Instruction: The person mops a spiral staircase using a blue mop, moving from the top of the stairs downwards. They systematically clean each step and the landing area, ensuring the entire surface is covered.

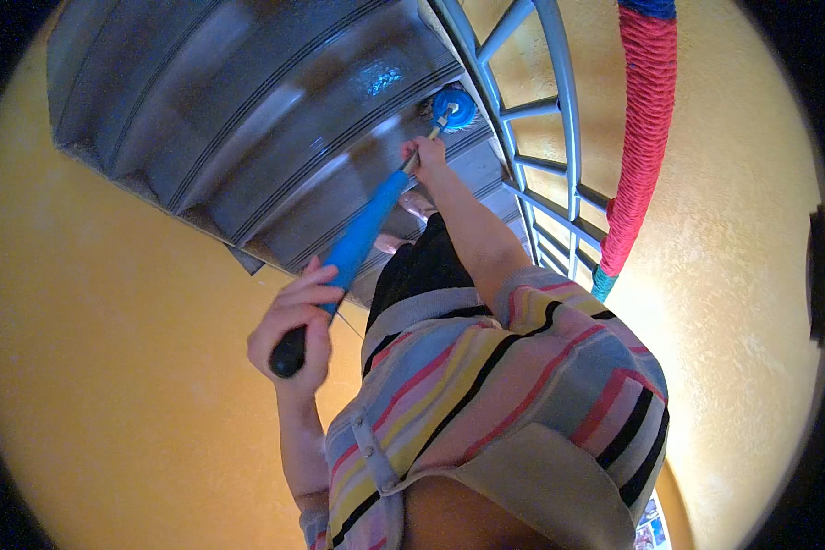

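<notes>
Working the mop [368, 229], its head [462, 104] at the frame's upper middle.
Your left hand [289, 316] and right hand [427, 158] clasp it; mopping the stairs [247, 101] seems underway, finished and remaining parts unclear.

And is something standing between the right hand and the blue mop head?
Nothing visible, only the thin end of the pole that the right hand grips. The railing is beside the mop head, to its right, not between.

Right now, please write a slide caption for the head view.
Left hand and right hand grip a blue mop over grey stairs.
</notes>
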Tool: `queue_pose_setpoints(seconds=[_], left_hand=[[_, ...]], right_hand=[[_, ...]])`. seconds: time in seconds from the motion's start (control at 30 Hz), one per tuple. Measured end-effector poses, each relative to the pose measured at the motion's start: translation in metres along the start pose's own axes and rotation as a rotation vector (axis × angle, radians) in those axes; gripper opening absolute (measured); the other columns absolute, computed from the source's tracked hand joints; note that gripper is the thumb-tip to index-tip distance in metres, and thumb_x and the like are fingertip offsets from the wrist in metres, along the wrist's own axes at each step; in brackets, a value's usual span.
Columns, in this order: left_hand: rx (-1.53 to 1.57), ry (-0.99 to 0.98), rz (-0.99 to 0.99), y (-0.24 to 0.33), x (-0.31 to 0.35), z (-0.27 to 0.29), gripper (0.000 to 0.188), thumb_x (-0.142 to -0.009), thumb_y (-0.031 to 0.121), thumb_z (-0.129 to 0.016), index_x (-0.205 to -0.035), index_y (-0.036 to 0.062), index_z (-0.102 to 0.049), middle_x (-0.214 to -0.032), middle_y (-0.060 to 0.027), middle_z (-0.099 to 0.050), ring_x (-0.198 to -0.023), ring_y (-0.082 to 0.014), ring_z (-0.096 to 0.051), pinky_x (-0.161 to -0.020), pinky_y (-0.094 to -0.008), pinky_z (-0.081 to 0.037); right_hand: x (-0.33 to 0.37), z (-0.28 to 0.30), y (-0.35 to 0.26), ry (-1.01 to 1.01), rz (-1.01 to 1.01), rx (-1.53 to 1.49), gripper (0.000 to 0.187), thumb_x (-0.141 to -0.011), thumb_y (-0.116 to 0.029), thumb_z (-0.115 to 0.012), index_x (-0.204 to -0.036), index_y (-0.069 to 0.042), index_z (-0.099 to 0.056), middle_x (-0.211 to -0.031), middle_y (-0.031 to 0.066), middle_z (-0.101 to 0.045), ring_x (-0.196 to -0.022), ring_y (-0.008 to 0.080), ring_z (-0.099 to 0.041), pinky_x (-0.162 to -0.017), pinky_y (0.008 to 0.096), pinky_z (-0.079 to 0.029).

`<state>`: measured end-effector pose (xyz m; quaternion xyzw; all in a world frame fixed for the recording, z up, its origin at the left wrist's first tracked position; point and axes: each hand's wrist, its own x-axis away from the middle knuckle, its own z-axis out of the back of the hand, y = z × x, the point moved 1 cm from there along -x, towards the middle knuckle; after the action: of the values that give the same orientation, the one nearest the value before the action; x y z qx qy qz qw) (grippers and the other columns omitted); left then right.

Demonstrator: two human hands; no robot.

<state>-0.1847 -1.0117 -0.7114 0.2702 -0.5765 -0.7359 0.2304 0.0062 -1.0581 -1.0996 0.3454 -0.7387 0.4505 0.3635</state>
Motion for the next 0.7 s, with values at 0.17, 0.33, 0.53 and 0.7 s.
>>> queue_pose_setpoints(seconds=[0.17,0.33,0.53,0.7], left_hand=[[0.008,-0.212,0.018,0.006,-0.018,0.002,0.004,-0.073,-0.004,-0.055,-0.074,0.0002,-0.056,-0.079,-0.0169,-0.064,-0.087,-0.031,-0.063,-0.093,-0.0525,-0.041],[0.093,-0.189,0.107,0.002,-0.039,0.016,0.006,-0.08,0.001,-0.054,-0.075,-0.0001,-0.055,-0.08,-0.0155,-0.064,-0.086,-0.0291,-0.062,-0.093,-0.0505,-0.042],[0.197,-0.206,0.178,0.004,-0.044,0.027,0.01,-0.082,0.005,-0.056,-0.074,-0.0002,-0.055,-0.079,-0.0158,-0.063,-0.086,-0.0296,-0.062,-0.09,-0.0494,-0.044],[0.179,-0.318,0.096,0.036,-0.046,0.042,0.017,-0.076,0.013,-0.064,-0.069,0.0017,-0.054,-0.077,-0.0164,-0.062,-0.084,-0.0308,-0.062,-0.089,-0.0521,-0.044]], right_hand=[[-0.018,0.021,-0.003,0.02,-0.14,0.161,0.003,-0.082,-0.003,-0.045,-0.083,-0.001,-0.044,-0.065,0.0125,-0.049,-0.052,0.0226,-0.052,-0.042,0.0365,-0.045],[0.004,0.046,-0.009,0.141,-0.212,0.235,0.005,-0.082,-0.004,-0.046,-0.085,0.0,-0.044,-0.066,0.0124,-0.05,-0.054,0.0215,-0.052,-0.044,0.035,-0.046],[0.06,0.095,-0.006,0.327,-0.224,0.098,0.007,-0.081,-0.003,-0.045,-0.087,-0.002,-0.044,-0.071,0.0117,-0.05,-0.059,0.0215,-0.053,-0.048,0.0365,-0.048],[0.07,0.109,0.011,0.236,-0.267,0.062,0.005,-0.078,0.0,-0.045,-0.083,0.003,-0.043,-0.071,0.0134,-0.05,-0.066,0.0248,-0.052,-0.058,0.0407,-0.049]])
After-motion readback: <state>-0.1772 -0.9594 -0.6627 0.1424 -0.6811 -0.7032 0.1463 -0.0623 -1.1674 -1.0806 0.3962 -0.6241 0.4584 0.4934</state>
